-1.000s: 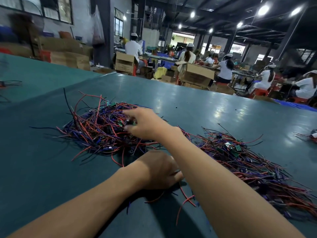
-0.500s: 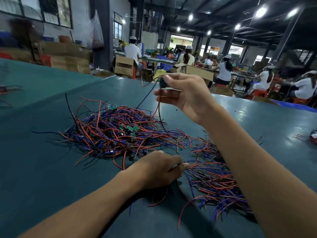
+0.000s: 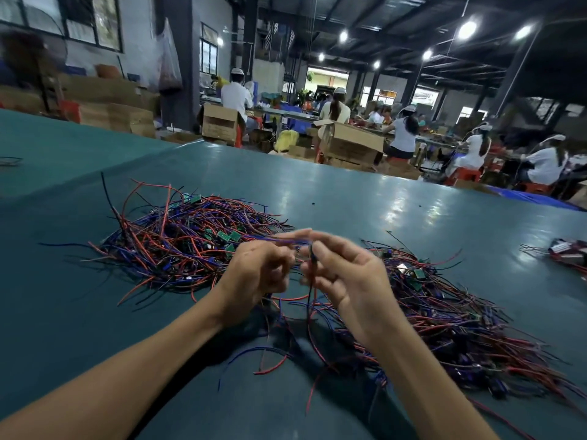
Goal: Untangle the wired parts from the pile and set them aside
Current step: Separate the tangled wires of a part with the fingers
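A worker teases one wired part (image 3: 313, 258) clear of the tangled pile (image 3: 178, 242) on a green table (image 3: 365, 198). The right hand (image 3: 346, 281) pinches its dark body between thumb and fingertips, leads trailing down; the left hand (image 3: 257, 274), fingers curled, pinches its blue leads, though the grip is blurred. Next, probably, comes a clean pull apart, then a drop onto the second heap (image 3: 444, 312) at right.

This is a factory assembly hall. A long teal-green worktable (image 3: 349, 198) bears a tangled heap of red and blue wired parts (image 3: 178, 242). Behind it, workers in white shirts and caps (image 3: 236, 98) sit at benches among brown cardboard boxes (image 3: 355, 144), under dark steel roof beams (image 3: 413, 14) with round ceiling lamps (image 3: 467, 29).
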